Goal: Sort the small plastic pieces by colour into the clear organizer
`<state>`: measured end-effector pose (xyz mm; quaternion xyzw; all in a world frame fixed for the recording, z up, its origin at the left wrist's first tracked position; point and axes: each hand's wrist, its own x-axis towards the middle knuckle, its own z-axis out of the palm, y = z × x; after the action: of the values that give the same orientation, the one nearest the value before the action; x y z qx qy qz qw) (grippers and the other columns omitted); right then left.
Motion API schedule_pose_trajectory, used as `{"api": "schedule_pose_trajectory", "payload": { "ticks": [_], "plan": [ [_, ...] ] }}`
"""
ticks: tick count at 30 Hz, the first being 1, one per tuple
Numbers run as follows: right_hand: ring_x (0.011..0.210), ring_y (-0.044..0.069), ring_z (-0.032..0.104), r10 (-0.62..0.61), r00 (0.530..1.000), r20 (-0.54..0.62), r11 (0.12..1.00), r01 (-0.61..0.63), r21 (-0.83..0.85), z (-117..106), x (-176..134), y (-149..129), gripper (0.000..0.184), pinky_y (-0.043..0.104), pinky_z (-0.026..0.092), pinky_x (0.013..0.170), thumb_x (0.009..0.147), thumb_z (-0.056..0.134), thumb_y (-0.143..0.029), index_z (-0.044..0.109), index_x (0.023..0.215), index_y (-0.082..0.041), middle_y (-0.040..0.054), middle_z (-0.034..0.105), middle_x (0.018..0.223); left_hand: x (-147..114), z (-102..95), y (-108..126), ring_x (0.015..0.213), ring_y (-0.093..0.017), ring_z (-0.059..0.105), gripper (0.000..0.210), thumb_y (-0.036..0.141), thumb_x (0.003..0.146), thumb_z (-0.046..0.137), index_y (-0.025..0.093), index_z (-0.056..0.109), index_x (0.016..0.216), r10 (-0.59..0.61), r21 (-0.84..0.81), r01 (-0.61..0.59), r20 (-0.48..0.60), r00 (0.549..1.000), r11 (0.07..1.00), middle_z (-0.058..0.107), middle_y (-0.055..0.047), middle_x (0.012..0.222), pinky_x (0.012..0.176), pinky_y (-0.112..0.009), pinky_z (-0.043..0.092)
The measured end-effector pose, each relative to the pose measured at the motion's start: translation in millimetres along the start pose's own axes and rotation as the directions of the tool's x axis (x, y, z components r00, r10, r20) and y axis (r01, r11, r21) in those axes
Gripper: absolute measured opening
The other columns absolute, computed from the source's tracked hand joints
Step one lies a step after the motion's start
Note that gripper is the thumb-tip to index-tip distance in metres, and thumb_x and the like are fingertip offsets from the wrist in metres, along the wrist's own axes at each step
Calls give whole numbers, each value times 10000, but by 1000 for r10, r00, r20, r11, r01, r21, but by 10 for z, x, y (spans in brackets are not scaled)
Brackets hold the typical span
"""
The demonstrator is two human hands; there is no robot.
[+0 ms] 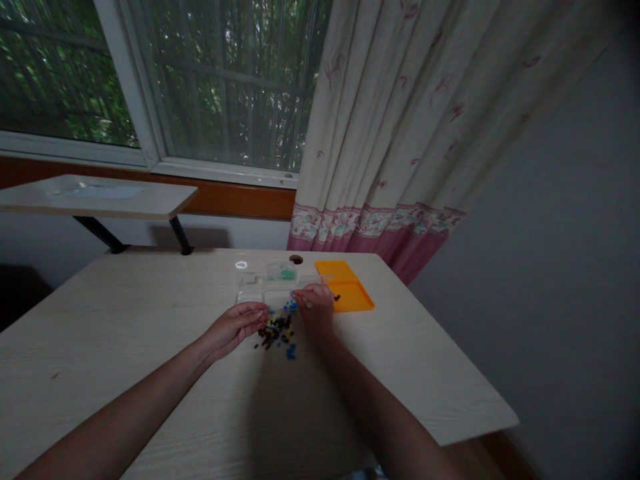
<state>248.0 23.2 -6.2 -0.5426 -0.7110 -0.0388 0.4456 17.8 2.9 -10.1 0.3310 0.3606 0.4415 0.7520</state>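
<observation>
A pile of small brown, blue and yellow pieces (pixel 276 331) lies loose on the table between my hands; a few blue pieces (pixel 291 351) sit at its near edge. My left hand (pixel 241 325) is at the pile's left side, thumb and fingers pinched together close to a clear plastic box (pixel 250 295). Over the right side of the pile, my right hand (pixel 316 308) is closed with fingertips pointing left. What either pinch holds is too small to make out. Behind them, another clear box (pixel 273 269) contains green pieces (pixel 287 274).
An orange two-part tray (pixel 356 298) with a few dark pieces (pixel 337 297) lies right of my right hand. A cable hole (pixel 296 259) is near the table's back edge. A raised shelf (pixel 165 203) stands at back left; a curtain (pixel 370 167) hangs behind the table.
</observation>
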Motion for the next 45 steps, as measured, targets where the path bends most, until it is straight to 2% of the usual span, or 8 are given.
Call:
{"api": "schedule_pose_trajectory", "payload": {
  "ticks": [8, 15, 19, 22, 29, 31, 36, 45],
  "plan": [
    [891, 174, 502, -23, 992, 124, 998, 30, -56, 71, -19, -29, 91, 327, 305, 830, 857, 678, -320, 752, 828, -277, 5, 670, 866, -5, 32, 17, 865, -119, 701, 202, 44, 764, 725, 110, 708, 954, 7, -42, -8, -29, 1000, 999, 729, -97, 1033, 844, -193, 559],
    [895, 172, 505, -37, 982, 183, 997, 50, -67, 46, -6, -61, 136, 333, 299, 841, 894, 626, -319, 748, 861, -271, 10, 677, 875, -30, 49, 35, 932, -139, 697, 203, 37, 791, 685, 100, 715, 982, 15, -50, -15, 3, 1000, 999, 721, -111, 1086, 906, -216, 546],
    [884, 173, 510, -75, 986, 152, 996, 82, -42, -10, -5, -111, 152, 328, 308, 820, 913, 594, -303, 741, 908, -265, 15, 676, 865, -29, 58, 31, 945, -148, 698, 212, 31, 780, 691, 97, 713, 980, 20, -52, -20, -5, 1000, 998, 724, -115, 1079, 916, -227, 545],
    [872, 171, 529, -183, 978, 99, 983, 184, -4, -52, -30, -170, 167, 336, 321, 838, 926, 567, -302, 727, 951, -263, 16, 677, 847, -24, 68, 20, 953, -160, 699, 199, 40, 773, 702, 95, 713, 965, 27, -48, -28, -22, 999, 998, 729, -116, 1062, 920, -240, 546],
    [876, 156, 557, -459, 887, -60, 885, 462, 63, -102, -110, -322, 127, 348, 364, 910, 888, 626, -286, 708, 985, -286, -3, 685, 841, -13, 58, -9, 952, -173, 702, 237, 99, 738, 762, 105, 710, 969, 52, -41, -52, 0, 999, 998, 739, -107, 1031, 993, -288, 514],
    [886, 160, 550, -492, 868, -58, 868, 495, 46, -100, -120, -341, 125, 351, 366, 913, 876, 645, -301, 704, 986, -292, -6, 684, 846, -6, 42, -22, 964, -177, 699, 255, 126, 731, 776, 112, 709, 977, 61, -23, -60, 13, 998, 998, 736, -104, 1045, 1015, -305, 499],
    [912, 161, 542, -515, 856, 39, 857, 516, -18, -67, -133, -341, 145, 357, 351, 934, 886, 636, -331, 693, 1011, -287, -3, 688, 890, 4, 22, -46, 971, -175, 691, 292, 185, 723, 795, 121, 711, 994, 63, 28, -64, 32, 998, 998, 734, -100, 1054, 1012, -313, 494],
    [925, 160, 504, -535, 842, 62, 835, 539, -109, -72, -135, -359, 117, 342, 327, 948, 906, 609, -332, 705, 964, -297, -12, 680, 876, -27, 97, -30, 902, -158, 693, 343, 233, 652, 840, 130, 721, 958, 73, 73, -72, -1, 997, 995, 743, -84, 1020, 940, -298, 521]
  ]
}}
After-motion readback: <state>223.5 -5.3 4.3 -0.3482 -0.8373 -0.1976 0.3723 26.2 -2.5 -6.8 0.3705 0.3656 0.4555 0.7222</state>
